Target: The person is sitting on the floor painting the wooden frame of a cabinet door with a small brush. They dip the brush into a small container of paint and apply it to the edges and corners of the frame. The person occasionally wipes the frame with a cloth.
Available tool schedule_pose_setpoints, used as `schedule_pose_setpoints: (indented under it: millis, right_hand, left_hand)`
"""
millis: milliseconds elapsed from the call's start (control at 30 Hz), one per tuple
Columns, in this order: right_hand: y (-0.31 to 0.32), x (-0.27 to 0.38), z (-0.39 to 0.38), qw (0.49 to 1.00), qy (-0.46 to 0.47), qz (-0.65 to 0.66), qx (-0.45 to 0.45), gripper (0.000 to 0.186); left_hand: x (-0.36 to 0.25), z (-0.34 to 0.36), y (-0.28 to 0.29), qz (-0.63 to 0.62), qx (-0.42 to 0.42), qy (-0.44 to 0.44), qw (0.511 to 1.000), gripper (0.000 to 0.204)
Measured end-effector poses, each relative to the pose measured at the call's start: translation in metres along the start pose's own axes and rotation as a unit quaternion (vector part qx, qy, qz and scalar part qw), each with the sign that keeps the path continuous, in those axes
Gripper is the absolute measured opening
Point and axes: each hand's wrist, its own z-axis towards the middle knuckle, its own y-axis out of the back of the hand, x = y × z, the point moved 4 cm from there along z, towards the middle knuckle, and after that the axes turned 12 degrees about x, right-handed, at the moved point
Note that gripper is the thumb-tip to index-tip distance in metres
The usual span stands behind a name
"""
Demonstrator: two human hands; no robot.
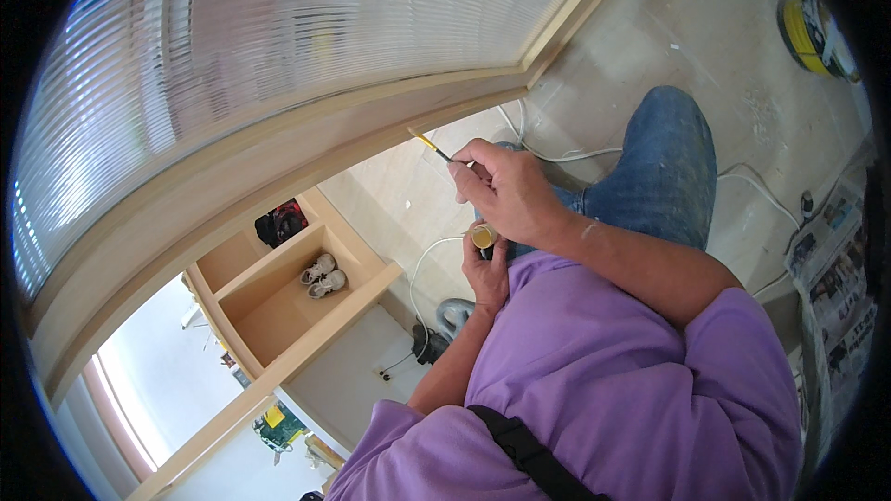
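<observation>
Purple shirt cloth is nearest. The right hand pinches a thin brush, its tip by the wooden frame. The left hand grips a small round pot near the right.

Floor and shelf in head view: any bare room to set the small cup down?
For the small cup: floor between wooden frame, jeans knee and yellow-black coil, scuffs and a white scrap aside; shelf compartment board left of the sneakers. Crowded: floor beside the knee, crossed by white cable; right edge, newspaper; compartment with black-and-red bundle.
</observation>
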Motion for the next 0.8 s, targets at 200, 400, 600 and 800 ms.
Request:
schedule_pose_setpoints:
  millis: [200, 400, 600, 800]
  right_hand:
    - [0.002, -0.012, 0.003, 1.000, -0.024, -0.016, -0.005, 0.015]
    - [0.004, -0.005, 0.000, 1.000, -0.016, -0.012, -0.001, 0.015]
    - [0.005, -0.016, 0.005, 1.000, -0.029, -0.011, -0.008, 0.016]
    - [0.006, -0.011, 0.001, 1.000, -0.026, -0.002, 0.006, 0.016]
  left_hand:
    - [-0.010, 0.000, -0.002, 0.007, -0.004, -0.009, 1.000, 0.045]
    - [-0.009, -0.001, -0.002, 0.000, -0.005, -0.001, 1.000, 0.045]
    - [-0.009, 0.001, -0.002, -0.017, 0.004, -0.008, 1.000, 0.045]
    - [-0.005, 0.001, -0.003, -0.012, -0.003, -0.014, 1.000, 0.046]
